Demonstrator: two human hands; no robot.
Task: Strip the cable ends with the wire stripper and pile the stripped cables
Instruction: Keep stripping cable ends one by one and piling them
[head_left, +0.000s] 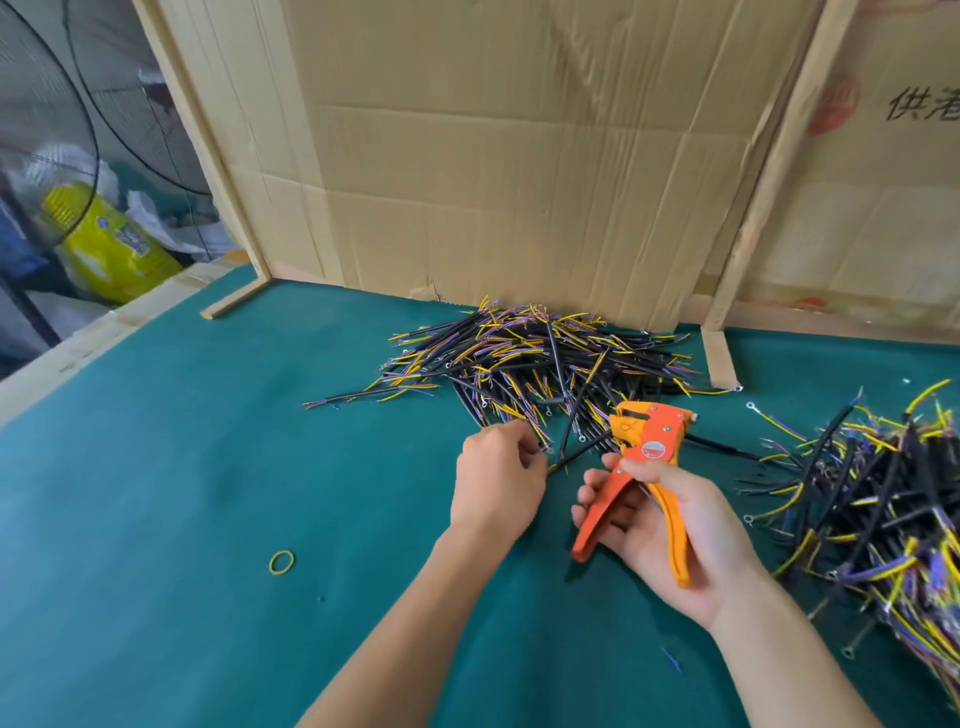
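My right hand (670, 530) grips the handles of an orange wire stripper (641, 457), jaws pointing up and away. A black cable (582, 452) runs from the stripper's jaws leftward to my left hand (496, 478), whose fingertips pinch its thin coloured end wires. Behind both hands, against the cardboard, lies a large pile of black cables (535, 364) with yellow and purple ends. A second heap of similar cables (878, 509) lies at the right edge of the table.
The green table mat (208, 493) carries a yellow rubber band (281, 562) at the left front. A cardboard wall (493, 156) with wooden strips closes the back. A fan guard (47, 130) and a yellow bag stand beyond the left table edge.
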